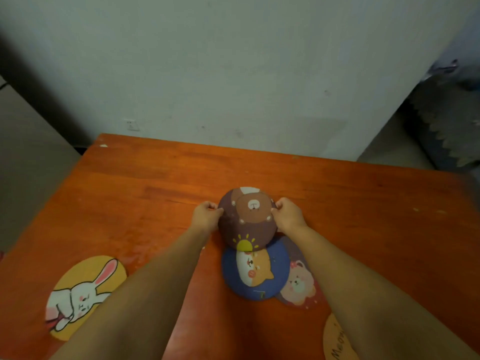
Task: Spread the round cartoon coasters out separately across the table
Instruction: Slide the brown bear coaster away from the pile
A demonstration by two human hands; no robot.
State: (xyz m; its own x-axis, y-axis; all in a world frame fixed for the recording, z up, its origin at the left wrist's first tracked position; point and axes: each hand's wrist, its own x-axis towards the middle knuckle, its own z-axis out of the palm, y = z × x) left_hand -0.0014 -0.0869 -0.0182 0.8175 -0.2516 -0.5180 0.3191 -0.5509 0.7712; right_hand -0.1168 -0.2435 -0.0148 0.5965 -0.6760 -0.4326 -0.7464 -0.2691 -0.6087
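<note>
A brown round coaster with a bear and a yellow sun [246,219] is held above the middle of the orange table [155,183]. My left hand [206,215] pinches its left edge and my right hand [288,214] pinches its right edge. Its near edge overlaps a blue coaster with a cat face [255,271]. Under the blue one, to the right, lies a purple coaster with a pink bear [301,284]. A yellow rabbit coaster [83,294] lies alone at the near left. An orange coaster with lettering [336,339] shows partly at the near right, behind my forearm.
A pale wall [233,74] runs along the table's far edge. Grey floor [26,152] lies off the left side. Dark zigzag-edged floor mats [441,131] lie beyond the far right corner.
</note>
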